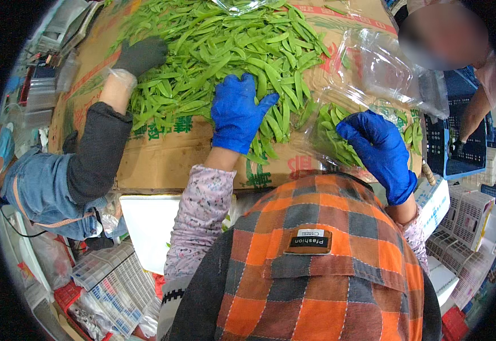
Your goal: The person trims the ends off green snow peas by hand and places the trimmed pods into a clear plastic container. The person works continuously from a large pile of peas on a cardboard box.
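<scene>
My left hand (238,113), in a blue glove, rests palm down on the near edge of a loose heap of snow peas (214,47). Its thumb is spread away from the fingers, and nothing shows in its grasp. At the right, my blue-gloved right hand (378,149) is curled over snow peas (337,132) in a clear plastic tray (312,138). The fingertips of that hand are hidden, so whether they pinch a pod or the tray cannot be told. Flattened printed cardboard (171,160) lies under heap and tray.
At the left, a co-worker's dark-gloved hand (143,55) reaches into the heap. Clear plastic trays (384,72) lie at the far right of the cardboard. Beyond them another person's arm (474,115) dips into a blue crate (465,168). A white container (148,230) stands below the table edge.
</scene>
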A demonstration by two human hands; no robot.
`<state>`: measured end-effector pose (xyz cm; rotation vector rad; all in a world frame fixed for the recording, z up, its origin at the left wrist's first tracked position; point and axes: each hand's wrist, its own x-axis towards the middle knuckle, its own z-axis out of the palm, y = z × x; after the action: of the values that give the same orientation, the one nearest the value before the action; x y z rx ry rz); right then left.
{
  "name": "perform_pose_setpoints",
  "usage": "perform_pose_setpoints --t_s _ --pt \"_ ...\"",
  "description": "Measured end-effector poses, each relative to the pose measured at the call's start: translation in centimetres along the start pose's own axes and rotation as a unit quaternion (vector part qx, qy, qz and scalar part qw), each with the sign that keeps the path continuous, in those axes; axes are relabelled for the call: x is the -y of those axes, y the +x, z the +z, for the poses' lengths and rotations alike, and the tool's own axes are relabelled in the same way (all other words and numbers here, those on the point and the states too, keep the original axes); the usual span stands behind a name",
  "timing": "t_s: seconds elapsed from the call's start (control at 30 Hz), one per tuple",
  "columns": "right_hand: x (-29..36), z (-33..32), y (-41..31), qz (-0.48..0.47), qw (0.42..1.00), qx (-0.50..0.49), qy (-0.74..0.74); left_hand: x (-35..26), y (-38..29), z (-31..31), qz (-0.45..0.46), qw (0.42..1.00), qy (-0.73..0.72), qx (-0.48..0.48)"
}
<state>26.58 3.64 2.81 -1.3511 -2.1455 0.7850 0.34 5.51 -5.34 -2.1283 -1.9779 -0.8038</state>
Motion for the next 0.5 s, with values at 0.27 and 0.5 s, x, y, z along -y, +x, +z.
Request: perform_pose_setpoints --t_s 0.27,0.5 --pt "0.2 0.7 0.5 0.022 0.999 0.038 0.008 6.1 -4.8 -2.7 -0.122 0.976 -0.142 0.113" --pt "1.2 2.1 1.7 -0.044 0.995 0.064 0.055 5.9 -6.1 -5.3 -0.19 0.963 -0.193 0.015"
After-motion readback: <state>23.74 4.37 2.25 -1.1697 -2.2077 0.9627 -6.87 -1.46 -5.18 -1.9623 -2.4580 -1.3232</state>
